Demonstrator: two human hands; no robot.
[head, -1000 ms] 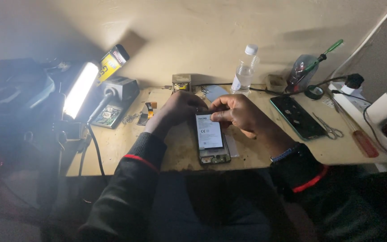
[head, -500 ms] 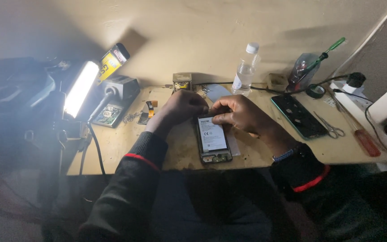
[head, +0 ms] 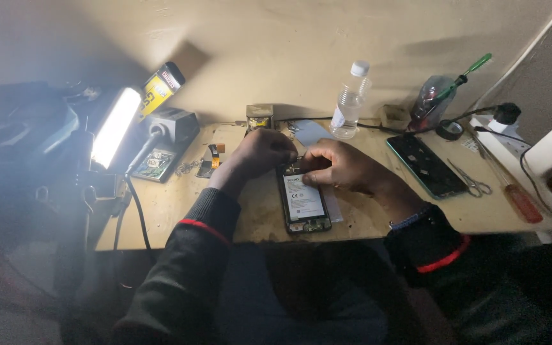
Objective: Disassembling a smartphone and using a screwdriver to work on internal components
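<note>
The opened black smartphone with its back cover off and a white battery label showing [head: 303, 203] lies flat near the front edge of your pale wooden workbench [head: 180, 211], lengthways toward you, resting partly on a thin grey mat. Your left hand [head: 260, 153] sits curled at the phone's top left corner, fingers bent down onto the top edge; whether it pinches anything there is too small to tell. Your right hand [head: 343, 167] lies across the top right of the phone, fingers folded, fingertips pressing on the upper part of the body, with something thin between the two hands that you cannot make out. Both forearms in black sleeves with red cuff stripes angle in from the near edge of the bench.

To the right, well apart from the open phone, a second dark phone with a green rim [head: 426, 166] lies screen up, with small steel scissors [head: 469, 181] just beside it and a red-handled screwdriver [head: 519, 198] further right. Behind your hands a clear plastic bottle with a white cap [head: 349, 102] stands upright near the wall. On the left a bright white strip lamp [head: 115, 126] glares over a grey soldering station [head: 172, 124]. The plastered beige wall [head: 301, 45] rises straight behind the bench, and the room around it is dim
</note>
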